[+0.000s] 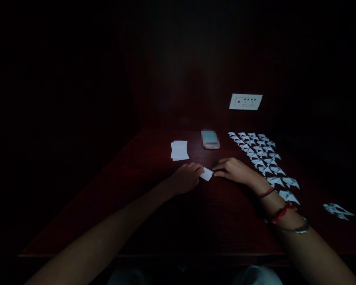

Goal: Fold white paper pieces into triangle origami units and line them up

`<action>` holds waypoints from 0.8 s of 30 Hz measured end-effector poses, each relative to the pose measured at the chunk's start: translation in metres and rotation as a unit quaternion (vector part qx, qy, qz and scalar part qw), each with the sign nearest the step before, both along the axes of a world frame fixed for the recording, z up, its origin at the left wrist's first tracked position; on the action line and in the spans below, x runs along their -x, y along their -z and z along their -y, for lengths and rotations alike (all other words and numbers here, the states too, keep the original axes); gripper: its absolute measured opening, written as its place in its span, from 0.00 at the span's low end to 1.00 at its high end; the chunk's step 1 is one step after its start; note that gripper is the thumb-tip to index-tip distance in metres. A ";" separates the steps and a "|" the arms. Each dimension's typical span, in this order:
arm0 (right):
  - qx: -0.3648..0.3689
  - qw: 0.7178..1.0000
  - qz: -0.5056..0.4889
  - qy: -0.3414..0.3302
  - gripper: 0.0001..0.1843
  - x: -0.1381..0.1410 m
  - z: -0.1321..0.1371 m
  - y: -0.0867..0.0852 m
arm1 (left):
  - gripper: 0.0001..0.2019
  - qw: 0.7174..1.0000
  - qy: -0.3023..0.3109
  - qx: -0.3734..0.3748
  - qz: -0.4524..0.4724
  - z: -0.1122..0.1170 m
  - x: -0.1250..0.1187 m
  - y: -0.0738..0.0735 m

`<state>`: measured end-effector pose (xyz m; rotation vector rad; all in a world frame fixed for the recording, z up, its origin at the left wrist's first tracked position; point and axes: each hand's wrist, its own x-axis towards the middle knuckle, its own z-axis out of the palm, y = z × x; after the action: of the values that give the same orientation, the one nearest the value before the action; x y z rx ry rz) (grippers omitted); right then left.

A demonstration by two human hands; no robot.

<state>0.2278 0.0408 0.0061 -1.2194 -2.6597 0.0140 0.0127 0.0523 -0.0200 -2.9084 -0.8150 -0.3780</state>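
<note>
A small piece of white paper [207, 174], which looks folded, lies low over the dark red table between my two hands. My left hand [187, 178] covers its left part, fingers closed on it. At the paper's right corner, the thumb and fingertips of my right hand [233, 170] pinch its edge. Behind my left hand lies a short stack of white paper sheets [179, 150]. To the right of my right hand, folded white paper pieces [258, 161] with pointed ends stand in rows.
A phone-like object [210, 139], blurred out, lies at the back of the table [130, 174]. More folded paper [338, 211] sits at the far right. A white socket plate [245, 101] is on the dark wall. The table's front edge runs below my forearms.
</note>
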 end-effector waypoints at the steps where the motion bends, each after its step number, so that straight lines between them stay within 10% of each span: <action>1: -0.008 1.000 -0.011 0.004 0.16 0.002 0.001 0.000 | 0.16 1.000 0.001 -0.001 0.003 0.000 0.001 0.000; 24: 0.048 0.985 -0.160 0.045 0.09 0.019 -0.010 0.022 | 0.09 0.996 0.004 0.014 0.084 -0.009 0.012 0.004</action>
<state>0.2091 0.0510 -0.0155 -1.2465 -2.3487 0.3022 0.0003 0.0611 -0.0239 -2.9377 -0.8365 -0.6232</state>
